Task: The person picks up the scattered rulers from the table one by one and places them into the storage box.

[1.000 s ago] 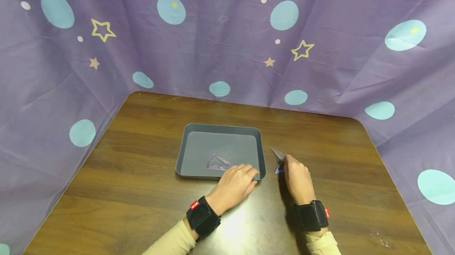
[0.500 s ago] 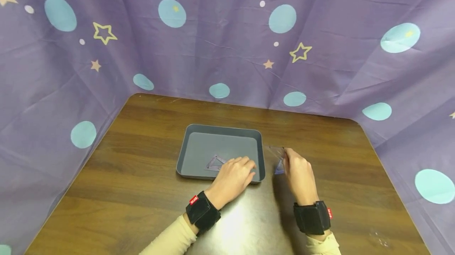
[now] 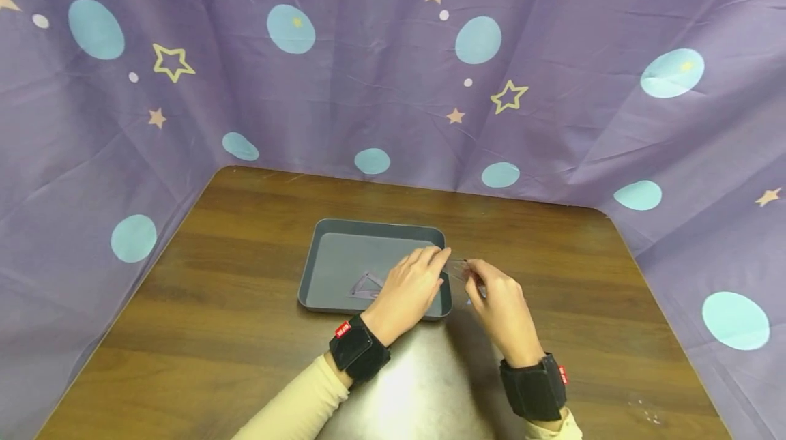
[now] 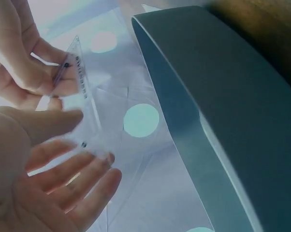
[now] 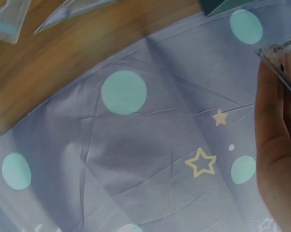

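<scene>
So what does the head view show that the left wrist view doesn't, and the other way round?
Only head: a set square lying in the tray, the black wristbands and the sleeves.
Only left wrist: dark lettering along the held set square.
Both: the left hand, the right hand, the held set square, the tray and the curtain.

The brown wood-grain table (image 3: 215,303) carries a grey tray (image 3: 334,256) near its centre and, at the tray's four o'clock, clear plastic pieces (image 5: 12,29) (mostly hidden in the head view).
</scene>
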A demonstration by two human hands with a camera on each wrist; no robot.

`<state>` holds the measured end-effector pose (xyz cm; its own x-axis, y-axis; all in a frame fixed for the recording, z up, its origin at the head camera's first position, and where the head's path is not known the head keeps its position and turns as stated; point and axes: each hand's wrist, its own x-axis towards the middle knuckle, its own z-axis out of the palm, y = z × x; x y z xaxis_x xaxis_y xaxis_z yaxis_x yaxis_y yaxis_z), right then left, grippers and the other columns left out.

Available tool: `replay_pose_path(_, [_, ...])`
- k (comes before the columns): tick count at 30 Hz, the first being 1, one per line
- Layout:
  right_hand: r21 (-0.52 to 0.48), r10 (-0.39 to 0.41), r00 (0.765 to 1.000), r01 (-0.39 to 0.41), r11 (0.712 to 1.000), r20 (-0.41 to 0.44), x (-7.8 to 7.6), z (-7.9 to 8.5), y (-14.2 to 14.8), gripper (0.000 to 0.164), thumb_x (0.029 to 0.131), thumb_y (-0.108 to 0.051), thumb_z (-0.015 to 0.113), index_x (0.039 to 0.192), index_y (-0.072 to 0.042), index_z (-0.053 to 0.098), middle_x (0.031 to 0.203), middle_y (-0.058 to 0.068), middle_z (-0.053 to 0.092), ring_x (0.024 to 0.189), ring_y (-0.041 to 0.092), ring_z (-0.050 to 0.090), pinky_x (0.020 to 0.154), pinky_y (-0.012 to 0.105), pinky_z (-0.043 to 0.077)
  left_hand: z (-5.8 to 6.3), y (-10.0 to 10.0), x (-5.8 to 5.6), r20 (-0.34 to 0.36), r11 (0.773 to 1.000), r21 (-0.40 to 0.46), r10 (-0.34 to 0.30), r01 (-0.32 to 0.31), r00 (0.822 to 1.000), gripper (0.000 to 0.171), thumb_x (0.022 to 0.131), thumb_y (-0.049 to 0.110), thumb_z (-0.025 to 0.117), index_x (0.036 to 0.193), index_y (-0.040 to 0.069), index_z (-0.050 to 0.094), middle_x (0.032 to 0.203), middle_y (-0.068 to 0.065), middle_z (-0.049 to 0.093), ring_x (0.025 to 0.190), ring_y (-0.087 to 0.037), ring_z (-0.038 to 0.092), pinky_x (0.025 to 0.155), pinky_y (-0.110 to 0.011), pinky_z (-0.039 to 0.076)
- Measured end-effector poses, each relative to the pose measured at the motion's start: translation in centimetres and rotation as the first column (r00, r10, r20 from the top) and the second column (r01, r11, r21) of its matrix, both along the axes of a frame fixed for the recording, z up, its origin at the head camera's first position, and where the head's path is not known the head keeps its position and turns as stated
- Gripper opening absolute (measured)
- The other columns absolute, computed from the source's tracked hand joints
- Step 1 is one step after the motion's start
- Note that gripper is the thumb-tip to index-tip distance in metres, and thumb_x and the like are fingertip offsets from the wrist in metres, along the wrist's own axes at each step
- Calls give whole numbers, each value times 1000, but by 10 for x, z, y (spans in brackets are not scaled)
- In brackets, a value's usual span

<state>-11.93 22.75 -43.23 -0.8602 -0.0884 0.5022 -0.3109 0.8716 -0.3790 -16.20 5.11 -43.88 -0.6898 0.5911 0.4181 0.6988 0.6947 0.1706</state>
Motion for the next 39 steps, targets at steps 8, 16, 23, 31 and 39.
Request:
replay_pose_path(8, [-7,52,998,-53,999,-44,-4,-6,-7,16,87,8,65,101,3,69,92,12,73,81,23,70,67,38,59,-2,-6,-1,-37,999,-42,19,-20,999,41,85,2,74,124,12,65,108,2,68,95,-14,64,76,-27,52])
replay_pose_path(16, [-55,91,996,-91,994,-9,-12,-7,-15,14,89,5,65,101,0,70,94,9,73,82,19,70,68,38,59,-1,-19,-5,-37,999,-10,32,-32,999,34,82,-1,76,111,14,68,100,3,70,89,-13,66,77,-27,55])
replay_pose_path(23, [-76,134,991,-132,988,16,-18,-13,-26,15,90,1,68,106,1,69,93,10,74,80,18,71,68,36,59,-4,-33,-8,4,997,-11,72,-72,997,33,84,0,75,114,14,70,102,2,71,93,-14,67,81,-28,55])
replay_pose_path(31, [-108,171,982,-162,981,75,-24,-23,-42,13,91,-1,68,104,-1,69,89,7,73,79,15,70,66,32,58,-15,-54,-9,64,995,-23,102,-101,993,34,84,2,76,116,13,69,104,1,71,94,-16,68,80,-30,57])
replay_pose_path(39, [-105,205,976,-197,975,71,-33,-35,-58,12,90,0,69,101,-2,71,88,5,73,79,17,71,66,31,59,-25,-75,-10,111,991,49,122,-128,986,16,93,11,67,108,10,73,95,0,72,87,-16,68,72,-29,57])
